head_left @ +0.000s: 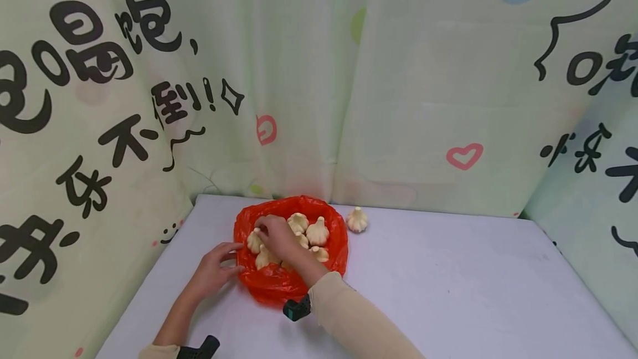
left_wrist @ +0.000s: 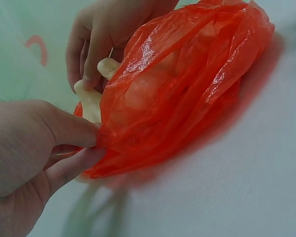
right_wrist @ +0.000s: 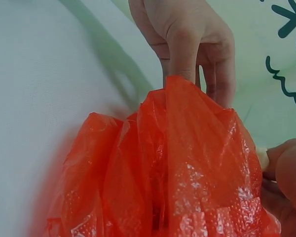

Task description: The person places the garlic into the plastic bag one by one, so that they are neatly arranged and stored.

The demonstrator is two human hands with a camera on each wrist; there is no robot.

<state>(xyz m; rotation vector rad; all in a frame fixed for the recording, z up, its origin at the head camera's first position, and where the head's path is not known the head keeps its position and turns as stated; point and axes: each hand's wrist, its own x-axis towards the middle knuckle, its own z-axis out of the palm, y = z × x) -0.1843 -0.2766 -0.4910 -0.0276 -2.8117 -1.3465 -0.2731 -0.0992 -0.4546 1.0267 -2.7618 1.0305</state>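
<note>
A red plastic bag (head_left: 271,287) stands on the white table with its mouth rolled wide and several garlic bulbs (head_left: 317,232) inside. At its left edge my left hand (head_left: 213,271) pinches the bag's rim between thumb and fingers, as the left wrist view shows. My right hand (head_left: 280,237) reaches over the bag's near side and into its mouth. Its fingertips hold a garlic bulb (head_left: 253,241) at the left of the pile by the upper part. In the right wrist view, the bag (right_wrist: 207,163) hides most of that bulb.
One loose garlic bulb (head_left: 356,220) sits outside the bag, to its right near the table's back edge. The white table (head_left: 463,287) stretches to the right. Printed curtains (head_left: 408,98) close off the back and both sides.
</note>
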